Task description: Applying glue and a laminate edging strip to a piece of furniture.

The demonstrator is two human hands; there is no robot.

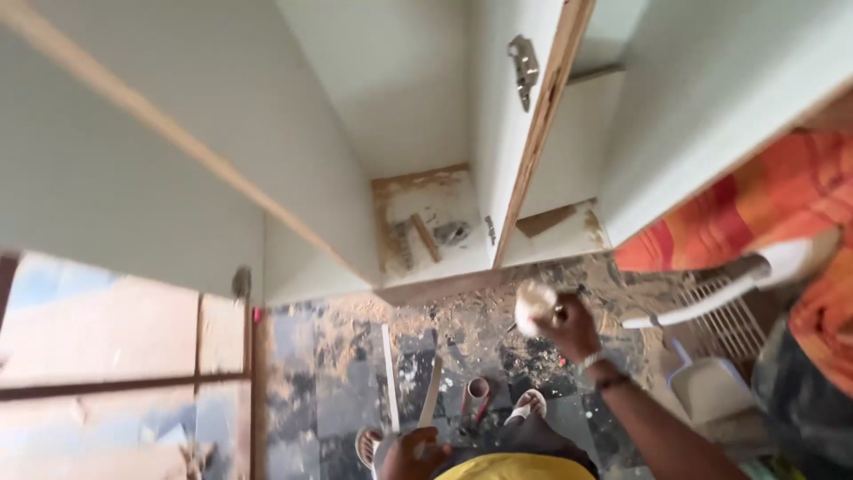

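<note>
Right hand point(569, 322) raised before the cabinet door edge point(539, 133), fingers curled tight around a pale rounded lump point(534, 305); lump too blurred to give a long axis, sits just left of the fist, low near the door's bottom corner. Left hand point(411, 455) low at frame bottom, fingers folded in, grip unclear. Metal hinge point(523, 68) high on the door. White strip point(389, 378) and wooden strip point(431, 391) on the sawdust-strewn floor point(338, 356), lengthwise toward the cabinet. Open floor left of the door.
</note>
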